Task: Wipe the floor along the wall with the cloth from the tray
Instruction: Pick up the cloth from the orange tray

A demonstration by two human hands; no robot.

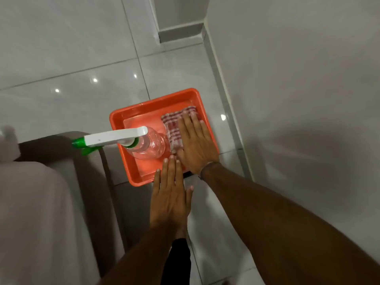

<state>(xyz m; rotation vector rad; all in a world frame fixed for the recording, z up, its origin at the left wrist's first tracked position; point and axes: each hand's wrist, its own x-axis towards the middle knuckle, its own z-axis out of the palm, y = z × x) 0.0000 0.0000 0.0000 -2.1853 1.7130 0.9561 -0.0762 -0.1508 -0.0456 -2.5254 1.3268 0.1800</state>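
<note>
Nearest, the left hand (169, 194) hovers flat with fingers spread over the near rim of the orange tray (117, 128) on the floor (82, 79), while beyond it the right hand (195, 145), fingers extended, presses the checked cloth (173, 128) beside a spray bottle (148, 144), close to the wall (298, 79).

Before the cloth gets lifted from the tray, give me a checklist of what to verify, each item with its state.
1. Cloth lies in the tray: ok.
2. Right hand flat on the cloth: ok.
3. Right hand's grip closed on the cloth: not ok, fingers are spread.
4. Left hand empty: ok.
5. Spray bottle clear of the cloth: cannot tell, they sit close.
6. Floor along the wall free of things: ok.
</note>
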